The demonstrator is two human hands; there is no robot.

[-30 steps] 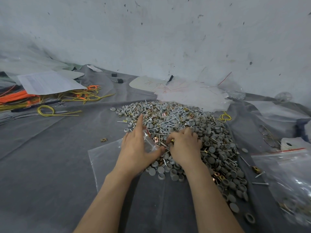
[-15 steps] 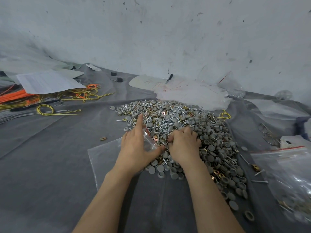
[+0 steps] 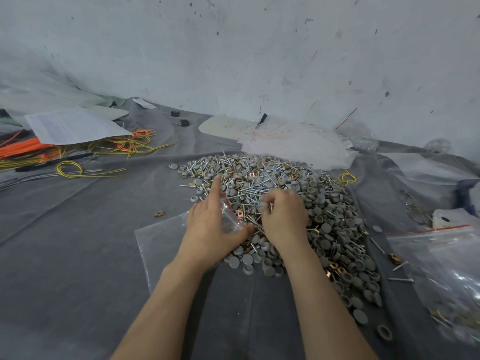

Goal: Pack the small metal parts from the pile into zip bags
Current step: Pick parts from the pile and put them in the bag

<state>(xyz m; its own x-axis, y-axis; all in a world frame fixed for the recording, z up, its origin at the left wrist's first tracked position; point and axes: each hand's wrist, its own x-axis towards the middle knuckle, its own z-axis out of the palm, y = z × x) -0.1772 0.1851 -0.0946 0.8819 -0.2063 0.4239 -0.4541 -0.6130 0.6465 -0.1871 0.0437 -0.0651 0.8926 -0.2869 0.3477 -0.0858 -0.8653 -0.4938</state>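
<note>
A big pile of screws, grey caps and small copper clips lies on the grey cloth. My left hand holds the mouth of a clear zip bag at the pile's near left edge, index finger stretched out over the parts and thumb spread to the right. My right hand sits on the pile just right of the bag mouth, fingers curled and pinching a few screws. What lies inside the bag is hidden by my left hand.
A filled zip bag with a red strip lies at the right. Yellow and orange wires and a paper sheet are at the left. Clear plastic sheets lie behind the pile, against the wall. A stray clip lies on the cloth.
My right hand has shifted a little up onto the pile and curled its fingers round some screws. My left hand stays at the bag mouth.
</note>
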